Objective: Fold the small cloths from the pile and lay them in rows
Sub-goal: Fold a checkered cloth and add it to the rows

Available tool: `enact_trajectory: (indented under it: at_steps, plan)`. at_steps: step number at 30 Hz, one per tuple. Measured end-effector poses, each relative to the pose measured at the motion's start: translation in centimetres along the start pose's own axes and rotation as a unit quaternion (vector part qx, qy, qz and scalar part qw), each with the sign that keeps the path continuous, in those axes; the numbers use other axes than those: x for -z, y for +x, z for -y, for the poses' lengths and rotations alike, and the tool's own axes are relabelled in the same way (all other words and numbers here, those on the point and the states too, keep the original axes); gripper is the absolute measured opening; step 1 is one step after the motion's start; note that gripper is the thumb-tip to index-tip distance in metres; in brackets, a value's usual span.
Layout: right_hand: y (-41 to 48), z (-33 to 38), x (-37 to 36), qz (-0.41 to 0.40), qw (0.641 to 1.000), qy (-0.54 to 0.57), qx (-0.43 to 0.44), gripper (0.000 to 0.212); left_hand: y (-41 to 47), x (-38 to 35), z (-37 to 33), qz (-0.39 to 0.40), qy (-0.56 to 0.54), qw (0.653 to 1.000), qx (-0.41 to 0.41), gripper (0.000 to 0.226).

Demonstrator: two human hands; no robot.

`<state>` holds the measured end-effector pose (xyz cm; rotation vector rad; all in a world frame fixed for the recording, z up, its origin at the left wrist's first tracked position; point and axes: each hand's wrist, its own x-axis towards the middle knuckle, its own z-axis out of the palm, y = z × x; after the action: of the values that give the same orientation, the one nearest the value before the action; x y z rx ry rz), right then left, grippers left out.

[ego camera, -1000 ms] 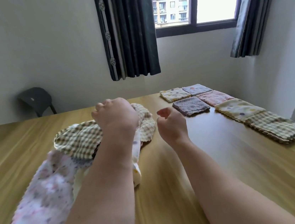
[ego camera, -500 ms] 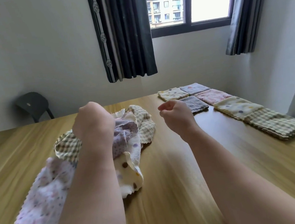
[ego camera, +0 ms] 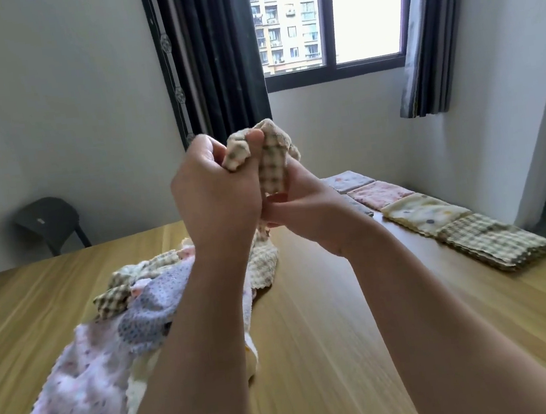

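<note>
The loose pile lies on the table's left half. Above it the left hand clutches a bunched beige checked cloth, its long axis roughly upright. The right hand pinches the cloth's lower part. Folded cloths line the right edge.

I see a beige checked cloth bunched up in the air, gripped by the left hand and the right hand. Below it the pile of checked, lilac and pink-spotted cloths lies loose. The folded cloths lie edge to edge in rows at the right.
</note>
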<state>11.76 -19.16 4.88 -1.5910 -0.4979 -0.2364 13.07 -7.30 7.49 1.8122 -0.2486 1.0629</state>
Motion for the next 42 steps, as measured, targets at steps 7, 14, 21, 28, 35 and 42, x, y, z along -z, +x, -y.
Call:
enact_trajectory:
  at_steps: [7, 14, 21, 28, 35, 42]
  plan:
    - [-0.6, 0.7, 1.1, -0.008, 0.994, -0.034, -0.107, 0.045, 0.9, -0.2, 1.5, 0.060, -0.145, 0.968, 0.197, 0.070]
    - [-0.5, 0.8, 1.7, -0.106, 0.986, -0.052, -0.120, 0.047, 1.2, 0.1, 1.5, 0.165, -0.193, 0.917, 0.306, 0.052]
    - [-0.2, 0.2, 2.7, -0.177, 0.979, 0.038, -0.095, 0.016, 1.1, 0.3, 1.8, 0.330, -0.368, 0.770, 0.405, 0.075]
    - [-0.6, 0.7, 4.2, -0.230, 0.964, 0.034, -0.130, 0.022, 0.6, 0.7, 0.8, 0.309, -0.315, 0.807, 0.392, 0.039]
    - [-1.5, 0.9, 4.7, -0.103, 0.979, -0.013, -0.177, 0.048, 0.4, 0.0, 0.4, 0.262, -0.316, 0.796, 0.445, 0.058]
    - [-2.2, 1.7, 5.3, 0.001, 0.985, -0.033, -0.172, 0.053, 0.6, -0.2, 1.2, 0.258, -0.277, 0.798, 0.469, 0.069]
